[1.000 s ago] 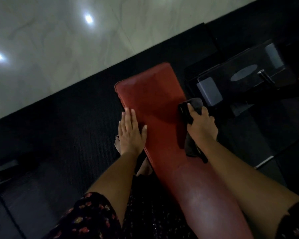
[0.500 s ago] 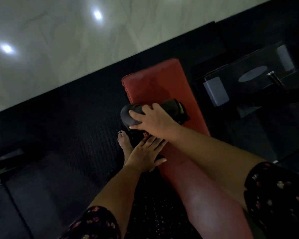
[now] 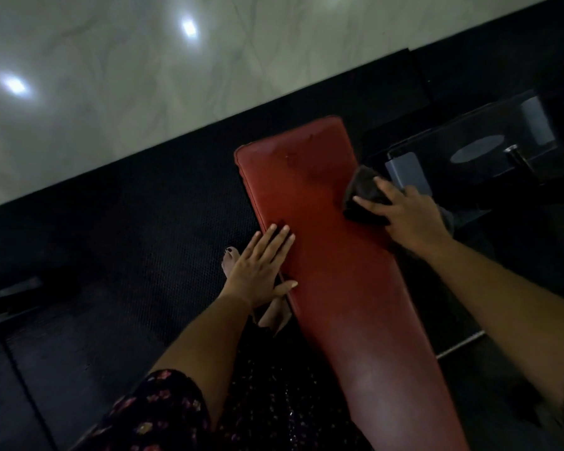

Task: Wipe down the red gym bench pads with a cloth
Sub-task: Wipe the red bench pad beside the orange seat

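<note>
Bench: a long red vinyl-covered gym bench pad (image 3: 332, 255) is running from the lower right up towards the middle, standing over a black textured rubber floor mat (image 3: 144, 239).
Cloth: a bunched dark grey cloth (image 3: 363, 190) is lying on the pad's right edge near its far end, with part of it trailing under the wrist.
Right hand: the right hand (image 3: 404, 216) is pressing down on the cloth, its fingers spread over the top rather than wrapped round it.
Left hand: the left hand (image 3: 258, 268) is resting flat on the pad's left edge, fingers straight and close together, holding nothing.
Foot: a bare foot (image 3: 230, 265) is showing on the mat just beside the left hand.
Surroundings: pale glossy marble-look floor tiles (image 3: 111, 76) are reflecting lights beyond the mat.
</note>
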Demonstrator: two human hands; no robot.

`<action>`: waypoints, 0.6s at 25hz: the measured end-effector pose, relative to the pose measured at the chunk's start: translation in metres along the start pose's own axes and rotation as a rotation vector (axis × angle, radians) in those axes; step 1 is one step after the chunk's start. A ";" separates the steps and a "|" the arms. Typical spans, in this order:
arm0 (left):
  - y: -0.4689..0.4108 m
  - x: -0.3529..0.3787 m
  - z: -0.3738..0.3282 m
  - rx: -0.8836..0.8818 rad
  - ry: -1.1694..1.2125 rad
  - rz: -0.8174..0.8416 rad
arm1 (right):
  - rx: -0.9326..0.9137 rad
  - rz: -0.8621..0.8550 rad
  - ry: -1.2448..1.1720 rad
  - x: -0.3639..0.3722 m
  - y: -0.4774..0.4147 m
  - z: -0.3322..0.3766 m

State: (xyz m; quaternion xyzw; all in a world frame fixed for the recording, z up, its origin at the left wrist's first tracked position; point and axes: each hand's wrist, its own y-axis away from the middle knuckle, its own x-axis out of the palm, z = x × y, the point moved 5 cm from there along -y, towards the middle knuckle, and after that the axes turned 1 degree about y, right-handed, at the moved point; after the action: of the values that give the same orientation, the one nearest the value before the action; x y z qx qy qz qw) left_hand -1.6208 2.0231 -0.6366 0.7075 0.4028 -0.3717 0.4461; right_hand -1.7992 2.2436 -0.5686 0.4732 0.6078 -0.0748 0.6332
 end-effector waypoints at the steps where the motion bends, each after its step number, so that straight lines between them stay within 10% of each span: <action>1: -0.003 -0.002 0.004 -0.003 0.000 -0.007 | 0.083 0.053 -0.031 0.003 0.000 -0.014; 7: -0.008 -0.001 0.007 0.006 -0.004 -0.017 | 0.164 0.022 -0.185 -0.013 -0.031 -0.001; 15: -0.008 -0.010 0.003 0.035 -0.034 -0.031 | -0.386 -0.112 0.103 -0.089 -0.099 0.144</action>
State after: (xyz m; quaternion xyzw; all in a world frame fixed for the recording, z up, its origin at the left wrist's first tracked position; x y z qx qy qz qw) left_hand -1.6324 2.0200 -0.6310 0.7023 0.3996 -0.3976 0.4347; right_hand -1.7873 2.0478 -0.5713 0.3118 0.6679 0.0323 0.6750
